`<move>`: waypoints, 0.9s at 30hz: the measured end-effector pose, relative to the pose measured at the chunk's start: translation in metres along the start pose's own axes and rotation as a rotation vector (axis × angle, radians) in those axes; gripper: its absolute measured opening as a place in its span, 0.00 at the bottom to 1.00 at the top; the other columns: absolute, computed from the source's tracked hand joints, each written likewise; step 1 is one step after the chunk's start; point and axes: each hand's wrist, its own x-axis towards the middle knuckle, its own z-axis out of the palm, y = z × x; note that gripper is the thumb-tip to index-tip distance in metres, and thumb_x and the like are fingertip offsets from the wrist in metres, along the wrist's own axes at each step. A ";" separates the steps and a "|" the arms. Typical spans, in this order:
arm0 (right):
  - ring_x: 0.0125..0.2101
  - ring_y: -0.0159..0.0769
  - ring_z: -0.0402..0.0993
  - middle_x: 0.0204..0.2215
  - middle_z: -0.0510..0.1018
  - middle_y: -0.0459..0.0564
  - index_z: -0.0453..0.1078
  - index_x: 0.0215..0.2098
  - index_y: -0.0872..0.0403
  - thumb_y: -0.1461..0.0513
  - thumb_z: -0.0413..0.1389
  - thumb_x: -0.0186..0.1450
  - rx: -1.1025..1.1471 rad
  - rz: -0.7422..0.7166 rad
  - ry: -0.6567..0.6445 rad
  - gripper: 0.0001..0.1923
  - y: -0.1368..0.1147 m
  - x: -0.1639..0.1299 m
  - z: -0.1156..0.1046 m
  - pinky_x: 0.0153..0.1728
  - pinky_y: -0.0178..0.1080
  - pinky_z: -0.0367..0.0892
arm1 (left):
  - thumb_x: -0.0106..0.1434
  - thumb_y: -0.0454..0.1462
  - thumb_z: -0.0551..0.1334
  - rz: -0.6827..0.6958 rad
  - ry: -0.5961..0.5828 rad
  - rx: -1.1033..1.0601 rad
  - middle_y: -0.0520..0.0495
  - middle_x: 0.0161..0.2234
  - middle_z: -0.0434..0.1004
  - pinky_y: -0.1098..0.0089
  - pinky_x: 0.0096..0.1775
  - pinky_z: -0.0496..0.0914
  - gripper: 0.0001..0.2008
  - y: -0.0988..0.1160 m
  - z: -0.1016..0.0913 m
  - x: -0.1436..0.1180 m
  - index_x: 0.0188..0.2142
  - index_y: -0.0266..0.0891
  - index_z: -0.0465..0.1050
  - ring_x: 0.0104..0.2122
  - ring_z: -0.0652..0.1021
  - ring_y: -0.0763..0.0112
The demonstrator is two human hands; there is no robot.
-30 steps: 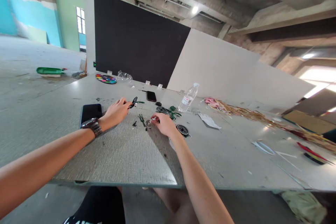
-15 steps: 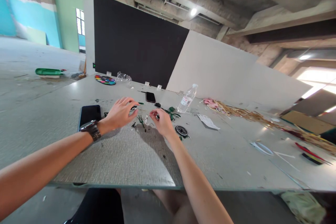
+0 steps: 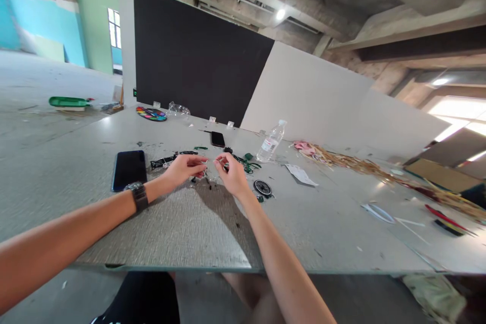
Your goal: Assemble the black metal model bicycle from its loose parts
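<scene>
Small parts, clear and dark green, sit between the two hands above the grey table, a little nearer the person than the water bottle. Left hand, with a watch on its wrist, pinches thumb and fingertips toward the middle; right hand pinches back at it, fingertips nearly meeting (what exactly sits in each pinch is too small to tell). Just nearer than the bottle lies a black wheel, and left of the hands a dark phone lies flat. Green and black pieces lie close to the bottle's base. A second phone lies left of the bottle, and farther left, by the black board, a paint palette.
</scene>
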 end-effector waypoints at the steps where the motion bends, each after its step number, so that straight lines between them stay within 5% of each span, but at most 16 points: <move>1: 0.33 0.36 0.72 0.32 0.76 0.47 0.69 0.43 0.52 0.55 0.55 0.69 -0.033 0.040 -0.009 0.10 0.004 0.000 0.000 0.37 0.36 0.64 | 0.57 0.39 0.69 -0.015 0.027 -0.029 0.47 0.31 0.81 0.66 0.37 0.75 0.17 0.000 0.000 0.000 0.46 0.35 0.79 0.28 0.78 0.71; 7: 0.36 0.35 0.72 0.36 0.77 0.51 0.70 0.44 0.55 0.67 0.55 0.67 -0.214 0.126 -0.209 0.08 0.027 -0.002 -0.003 0.41 0.37 0.64 | 0.56 0.38 0.70 -0.016 0.112 -0.184 0.50 0.31 0.78 0.67 0.39 0.76 0.15 -0.005 0.000 0.002 0.42 0.36 0.77 0.29 0.78 0.74; 12: 0.39 0.35 0.73 0.38 0.78 0.52 0.73 0.43 0.55 0.72 0.53 0.65 -0.296 0.113 -0.251 0.11 0.028 -0.003 -0.005 0.43 0.36 0.63 | 0.54 0.38 0.70 0.028 0.150 -0.185 0.48 0.32 0.79 0.65 0.45 0.75 0.13 -0.001 0.002 0.000 0.38 0.35 0.76 0.34 0.80 0.71; 20: 0.44 0.41 0.72 0.41 0.77 0.53 0.75 0.41 0.51 0.61 0.57 0.69 -0.455 0.097 -0.251 0.06 0.006 -0.005 -0.003 0.44 0.40 0.63 | 0.56 0.39 0.68 0.079 0.350 -0.149 0.47 0.35 0.78 0.64 0.41 0.77 0.12 0.005 0.000 0.000 0.39 0.35 0.75 0.32 0.80 0.71; 23: 0.49 0.46 0.68 0.43 0.76 0.55 0.77 0.38 0.50 0.50 0.57 0.69 -0.510 0.025 -0.240 0.14 -0.006 -0.008 0.009 0.50 0.46 0.61 | 0.56 0.39 0.68 0.079 0.360 -0.134 0.47 0.35 0.78 0.65 0.40 0.77 0.13 0.005 -0.001 0.000 0.39 0.35 0.75 0.32 0.79 0.71; 27: 0.50 0.50 0.67 0.45 0.75 0.57 0.77 0.37 0.52 0.51 0.57 0.69 -0.538 0.072 -0.301 0.14 -0.009 -0.010 0.022 0.50 0.50 0.60 | 0.55 0.40 0.69 0.080 0.335 -0.103 0.47 0.36 0.78 0.65 0.39 0.76 0.14 0.006 0.001 -0.001 0.39 0.34 0.75 0.32 0.79 0.70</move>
